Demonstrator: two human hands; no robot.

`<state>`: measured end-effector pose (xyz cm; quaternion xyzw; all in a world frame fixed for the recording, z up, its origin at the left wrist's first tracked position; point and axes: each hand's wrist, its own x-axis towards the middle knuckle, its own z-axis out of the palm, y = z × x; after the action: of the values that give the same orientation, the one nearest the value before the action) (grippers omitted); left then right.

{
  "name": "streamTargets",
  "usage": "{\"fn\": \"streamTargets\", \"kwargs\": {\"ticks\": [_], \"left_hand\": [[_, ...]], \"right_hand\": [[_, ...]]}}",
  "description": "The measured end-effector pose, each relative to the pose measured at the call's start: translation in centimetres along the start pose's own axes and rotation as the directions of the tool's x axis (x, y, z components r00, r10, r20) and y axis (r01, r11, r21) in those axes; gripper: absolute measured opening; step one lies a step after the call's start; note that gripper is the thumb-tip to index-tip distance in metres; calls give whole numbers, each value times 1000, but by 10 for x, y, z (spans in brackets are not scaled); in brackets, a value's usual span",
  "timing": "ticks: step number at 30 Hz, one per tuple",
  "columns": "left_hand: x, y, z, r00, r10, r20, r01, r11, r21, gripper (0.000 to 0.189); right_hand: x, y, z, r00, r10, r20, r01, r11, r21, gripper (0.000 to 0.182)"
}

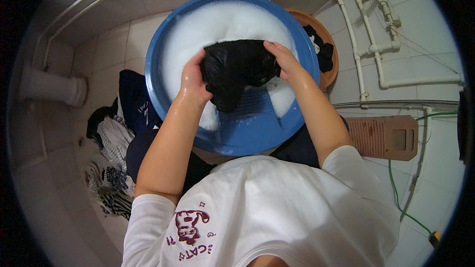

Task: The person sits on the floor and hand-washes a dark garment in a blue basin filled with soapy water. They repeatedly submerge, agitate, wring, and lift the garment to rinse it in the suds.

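A wet black garment (239,63) is stretched between my two hands above a large blue plastic basin (245,146). My left hand (195,76) grips its left end, with the thumb on the near side. At the upper right corner, my right hand (282,59) pinches the cloth. White suds (230,18) fill much of the basin. Under the garment, the ribbed washboard surface (256,104) built into the basin's near side shows in part. Which garment it is cannot be told, as the cloth is bunched.
An orange-brown basin (332,68) with dark clothes (323,50) stands behind at the right. A brown washboard (384,137) lies right of me, near a green hose (395,189). Piled clothes (113,141) lie on the tiled floor at left. White pipes (358,52) run along the walls.
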<state>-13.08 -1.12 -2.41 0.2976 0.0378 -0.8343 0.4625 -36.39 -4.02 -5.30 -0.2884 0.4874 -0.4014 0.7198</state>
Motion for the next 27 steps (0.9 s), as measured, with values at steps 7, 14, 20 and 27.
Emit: {"fn": "streamTargets", "kwargs": {"ticks": [7, 14, 20, 27], "left_hand": [[15, -42, -3, 936, 138, -323, 9, 910, 414, 43], [31, -47, -19, 980, 189, -57, -158, 924, 348, 36], [30, -27, -31, 942, -259, 212, 254, 966, 53, 41], [40, -65, -42, 976, 187, -108, -166, 971, 174, 23]], "right_hand": [[49, 70, -43, 904, 9, -427, -389, 426, -816, 73], [23, 42, 6, 724, -647, 240, 497, 246, -832, 50], [-66, 50, 104, 581, -625, 521, 771, 216, -599, 41], [-24, 54, 83, 503, -826, 256, 555, 81, -828, 24]]}}
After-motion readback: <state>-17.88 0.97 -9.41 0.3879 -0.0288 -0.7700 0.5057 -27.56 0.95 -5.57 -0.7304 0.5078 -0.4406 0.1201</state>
